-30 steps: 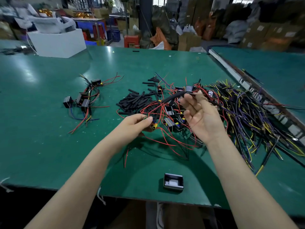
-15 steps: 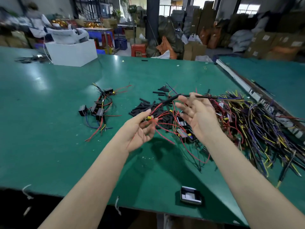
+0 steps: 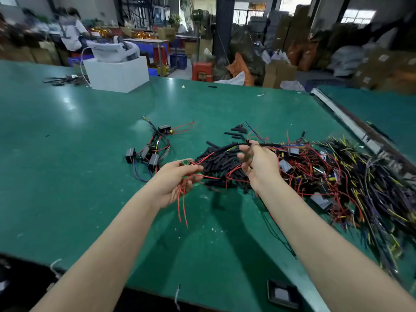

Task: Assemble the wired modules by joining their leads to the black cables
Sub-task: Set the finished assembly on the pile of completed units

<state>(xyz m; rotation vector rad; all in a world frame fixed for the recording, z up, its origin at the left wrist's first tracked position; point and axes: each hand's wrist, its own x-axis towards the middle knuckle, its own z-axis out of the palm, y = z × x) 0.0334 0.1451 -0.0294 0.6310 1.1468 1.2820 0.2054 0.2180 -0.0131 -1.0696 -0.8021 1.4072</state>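
Note:
My left hand holds a small green module at its fingertips, and its red leads hang down past my palm. My right hand is raised above the table and pinches a black cable that arcs left toward the module. The cable's other end runs right into a tangle of red, yellow and dark wires with black modules. A heap of short black sleeves lies under and between both hands.
A group of joined black modules with red and blue wires lies on the green table to the left. A small black case sits near the front edge. A white box stands far left at the back. A metal rail borders the right side.
Both hands have lifted away from the pile. My left hand has turned and now carries the module with its red leads dangling; the right has raised the black cable higher.

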